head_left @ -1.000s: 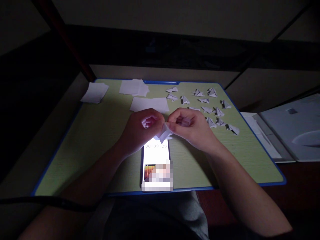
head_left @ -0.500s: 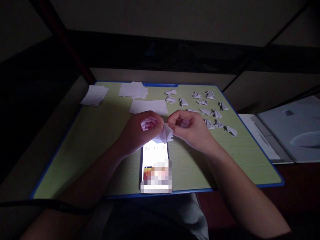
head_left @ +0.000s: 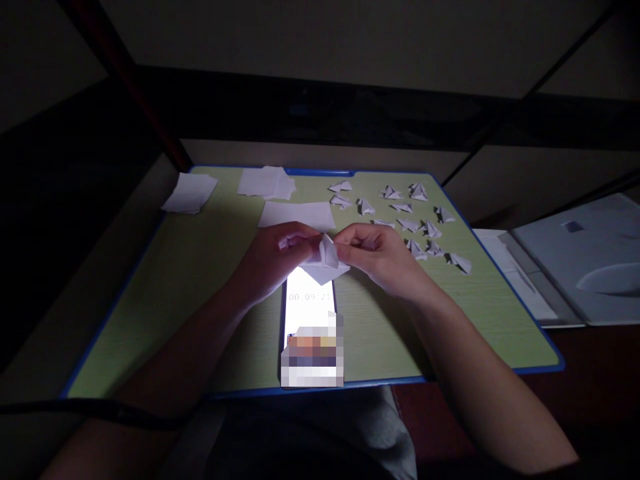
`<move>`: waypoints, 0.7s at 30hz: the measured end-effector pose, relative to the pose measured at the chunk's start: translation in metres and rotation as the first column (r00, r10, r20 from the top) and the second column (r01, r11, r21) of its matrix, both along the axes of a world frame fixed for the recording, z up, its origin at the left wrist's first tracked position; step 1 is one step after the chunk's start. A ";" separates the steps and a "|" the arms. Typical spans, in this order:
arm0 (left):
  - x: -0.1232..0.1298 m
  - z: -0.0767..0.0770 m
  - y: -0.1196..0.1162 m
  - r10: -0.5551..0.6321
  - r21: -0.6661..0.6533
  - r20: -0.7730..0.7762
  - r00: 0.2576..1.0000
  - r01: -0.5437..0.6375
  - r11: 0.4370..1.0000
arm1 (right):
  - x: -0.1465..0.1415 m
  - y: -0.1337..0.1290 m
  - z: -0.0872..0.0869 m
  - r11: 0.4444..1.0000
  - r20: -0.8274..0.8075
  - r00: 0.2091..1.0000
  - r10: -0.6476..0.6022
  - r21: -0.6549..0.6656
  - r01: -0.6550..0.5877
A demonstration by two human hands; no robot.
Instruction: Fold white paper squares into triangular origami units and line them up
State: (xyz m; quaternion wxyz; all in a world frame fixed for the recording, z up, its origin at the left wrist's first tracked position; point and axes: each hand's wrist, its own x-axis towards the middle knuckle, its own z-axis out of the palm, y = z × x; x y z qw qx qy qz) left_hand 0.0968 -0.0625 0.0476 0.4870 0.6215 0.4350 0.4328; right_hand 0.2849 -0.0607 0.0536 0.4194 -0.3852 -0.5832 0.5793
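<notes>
- Above the glowing phone [head_left: 305, 315], left hand [head_left: 273, 260] and right hand [head_left: 387, 260] pinch the folded paper [head_left: 323, 274], fingers close together!
- Looks light, soft, easily crumpled; best held lightly by its creased edges.

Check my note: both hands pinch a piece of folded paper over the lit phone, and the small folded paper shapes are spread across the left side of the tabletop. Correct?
The side is wrong: the head view shows the small folded paper shapes on the right side of the tabletop. Left hand and right hand do pinch folded paper over the lit phone.
</notes>
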 end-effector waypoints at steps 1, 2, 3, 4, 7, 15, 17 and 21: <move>0.000 -0.001 0.000 -0.017 -0.023 0.004 1.000 0.017 1.000 | 0.000 0.000 0.000 1.000 0.001 1.000 -0.012 0.002 0.012; 0.000 -0.002 0.000 -0.032 -0.047 0.005 0.999 0.032 0.998 | 0.000 0.001 -0.001 1.000 0.003 1.000 -0.027 0.007 0.027; 0.000 -0.002 0.000 -0.043 -0.067 0.004 0.999 0.043 0.997 | 0.000 0.001 -0.001 0.999 0.007 0.999 -0.041 0.014 0.041; 0.000 -0.002 0.000 -0.045 -0.076 0.003 0.999 0.045 0.996 | 0.000 0.002 -0.002 0.998 0.014 0.998 -0.054 0.023 0.054; 0.001 0.000 -0.001 -0.027 -0.066 -0.033 0.999 0.025 0.997 | 0.001 0.003 -0.004 0.997 0.042 0.997 -0.065 0.046 0.063; 0.004 0.000 -0.002 0.026 0.042 -0.107 0.994 -0.022 0.999 | 0.002 0.004 -0.007 0.998 0.037 0.999 0.001 0.071 -0.004; 0.005 -0.003 -0.001 0.031 0.052 -0.089 0.996 -0.026 0.998 | 0.000 0.003 -0.008 0.996 -0.007 1.000 0.004 0.084 -0.003; 0.008 -0.006 -0.001 0.075 0.111 -0.050 0.996 -0.069 0.991 | -0.003 0.002 -0.009 0.983 -0.043 0.998 -0.046 0.175 0.053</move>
